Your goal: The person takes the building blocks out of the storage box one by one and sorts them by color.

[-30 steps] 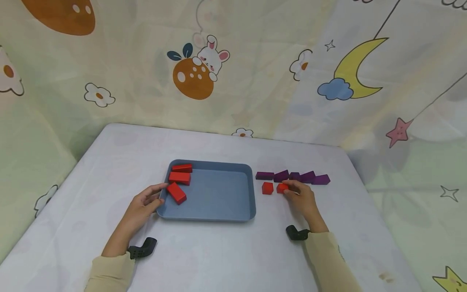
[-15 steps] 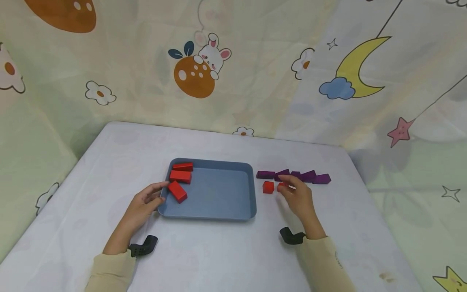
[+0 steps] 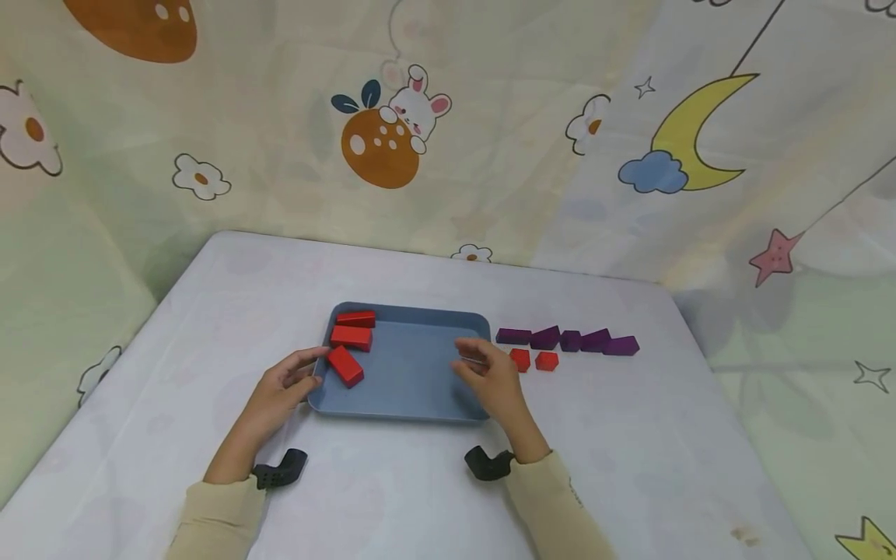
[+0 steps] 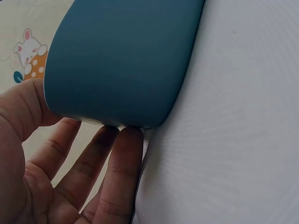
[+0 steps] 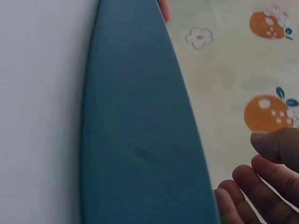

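A blue-grey tray lies on the table, with three red blocks along its left side. My left hand holds the tray's left edge; in the left wrist view its thumb and fingertips meet the tray at the rim and outer wall. Over the tray's right side hovers my right hand, fingers loosely bent and nothing between them. The right wrist view shows its thumb apart from the fingers. To the right of the tray sit two small red blocks, one partly behind the right hand, the other fully visible.
Several purple blocks form a row behind the two small red ones. A white cloth covers the table, and a patterned curtain hangs behind it. Each wrist wears a black device.
My right hand has left the small red blocks and moved left over the tray, leaving both blocks on the table. The left hand stays at the tray's edge.
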A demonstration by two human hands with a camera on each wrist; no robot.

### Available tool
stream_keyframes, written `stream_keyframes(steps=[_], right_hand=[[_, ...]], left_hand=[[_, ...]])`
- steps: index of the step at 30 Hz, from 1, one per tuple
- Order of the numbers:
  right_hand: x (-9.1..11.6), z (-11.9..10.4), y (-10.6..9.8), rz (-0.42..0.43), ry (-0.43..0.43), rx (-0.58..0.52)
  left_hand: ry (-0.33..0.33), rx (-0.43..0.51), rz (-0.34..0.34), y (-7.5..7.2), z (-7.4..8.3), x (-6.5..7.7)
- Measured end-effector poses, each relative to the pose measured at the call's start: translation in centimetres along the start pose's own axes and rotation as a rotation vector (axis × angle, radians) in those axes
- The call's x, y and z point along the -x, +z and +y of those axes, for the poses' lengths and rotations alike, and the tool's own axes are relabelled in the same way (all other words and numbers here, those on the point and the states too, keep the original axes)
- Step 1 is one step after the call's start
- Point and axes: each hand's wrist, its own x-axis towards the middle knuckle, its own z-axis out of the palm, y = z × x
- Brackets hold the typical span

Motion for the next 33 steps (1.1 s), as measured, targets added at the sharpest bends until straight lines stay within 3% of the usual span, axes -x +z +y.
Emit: stream_keyframes(steps=[9, 17, 20, 28, 33], right_hand=[[-0.5, -1.7, 5.9, -0.177, 0.029, -0.143], [-1.0, -3.1, 10.0, -0.221, 0.097, -0.147], [-1.2, -3.5, 11.1, -0.216, 0.113, -0.082], [-1.7, -4.3, 13.3, -0.205, 0.069, 0.279], [-1.8, -4.5, 13.8, -0.177, 0.012, 0.375]], left_hand=[[-0.018, 0.015, -0.002, 0.1, 0.0, 0.0], [0.013, 0.009, 0.006, -0.1, 0.0, 0.0], [0.022, 0.012, 0.007, -0.1, 0.0, 0.0], [0.020, 0.015, 0.005, 0.0, 0.0, 0.0], [0.022, 0.020, 0.008, 0.0, 0.0, 0.1]])
